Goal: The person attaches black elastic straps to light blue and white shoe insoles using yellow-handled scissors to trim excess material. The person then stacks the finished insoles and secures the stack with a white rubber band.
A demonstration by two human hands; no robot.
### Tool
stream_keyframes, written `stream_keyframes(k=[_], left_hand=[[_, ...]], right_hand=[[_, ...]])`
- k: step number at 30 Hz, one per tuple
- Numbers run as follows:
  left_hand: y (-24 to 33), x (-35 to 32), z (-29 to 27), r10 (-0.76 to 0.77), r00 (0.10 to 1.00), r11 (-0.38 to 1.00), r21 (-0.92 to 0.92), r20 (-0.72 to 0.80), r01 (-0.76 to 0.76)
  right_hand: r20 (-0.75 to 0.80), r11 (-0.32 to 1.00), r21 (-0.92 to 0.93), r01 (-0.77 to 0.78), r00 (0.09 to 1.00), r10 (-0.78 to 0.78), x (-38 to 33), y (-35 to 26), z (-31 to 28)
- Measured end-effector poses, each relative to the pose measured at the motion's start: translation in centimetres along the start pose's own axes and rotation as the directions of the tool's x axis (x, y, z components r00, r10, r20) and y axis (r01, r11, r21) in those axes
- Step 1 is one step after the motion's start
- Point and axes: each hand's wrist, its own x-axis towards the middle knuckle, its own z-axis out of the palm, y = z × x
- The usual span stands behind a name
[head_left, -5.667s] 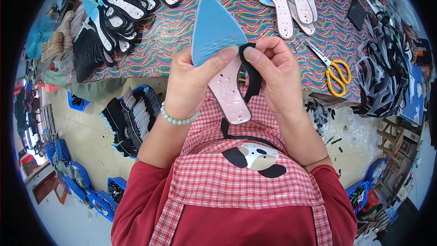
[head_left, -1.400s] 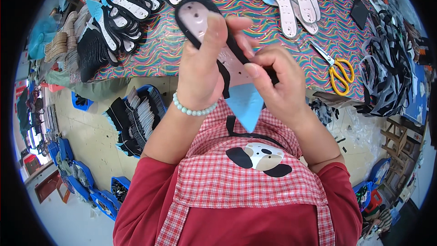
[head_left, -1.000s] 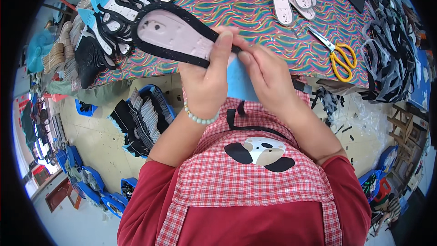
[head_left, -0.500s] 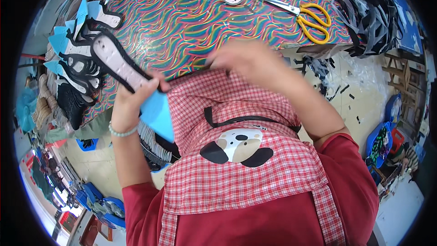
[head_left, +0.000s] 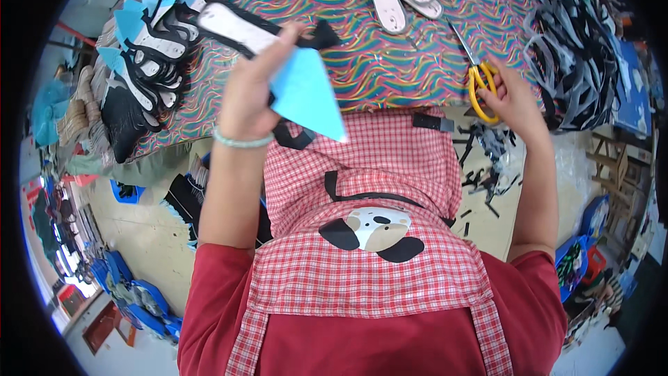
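My left hand is closed on a shoe insole, raised above the near left part of the table. The insole has a pale heel part, a black strip along its edge and a pointed blue toe part turned toward me. Loose black strip ends hang beyond and beneath my fingers. On the right, my right hand has its fingers closed about the yellow handles of a pair of scissors. The scissors' blades point away from me over the patterned table cloth.
More insoles lie at the far middle of the table. Several edged insoles are heaped at the left. A pile of black and grey strips hangs at the right edge. Black scraps litter the floor.
My right hand has left the black strip near my lap and moved right onto the scissors. My left hand has carried the insole farther right and away from me.
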Motion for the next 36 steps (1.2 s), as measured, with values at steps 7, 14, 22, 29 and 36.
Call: stream_keyframes(k=[7, 14, 22, 29, 36], left_hand=[[-0.2, 0.7, 1.7, -0.162, 0.962, 0.96, -0.189, 0.217, 0.205], [0.3, 0.0, 1.8, -0.263, 0.925, 0.932, -0.174, 0.275, 0.317], [-0.7, 0.8, 1.5, -0.007, 0.991, 0.992, 0.124, 0.132, -0.01], [-2.4, 0.2, 3.3, 0.208, 0.955, 0.864, 0.418, 0.211, -0.281], [-2.8, -0.9, 4.1, 0.32, 0.931, 0.82, 0.44, 0.178, -0.366]], right_hand=[[0.002, 0.825, 0.467, 0.318, 0.933, -0.36, -5.0, -8.0, 7.4], [-0.061, 0.897, 0.246, 0.368, 0.929, -0.364, -3.2, -13.6, 8.5], [-0.315, 0.972, 0.014, 0.235, 0.923, -0.219, -1.8, -7.2, 6.4], [-0.328, 0.936, 0.104, 0.335, 0.9, -0.286, -0.2, -8.3, 2.7], [-0.082, 0.781, 0.493, 0.383, 0.914, -0.397, 0.2, -16.2, 9.6]])
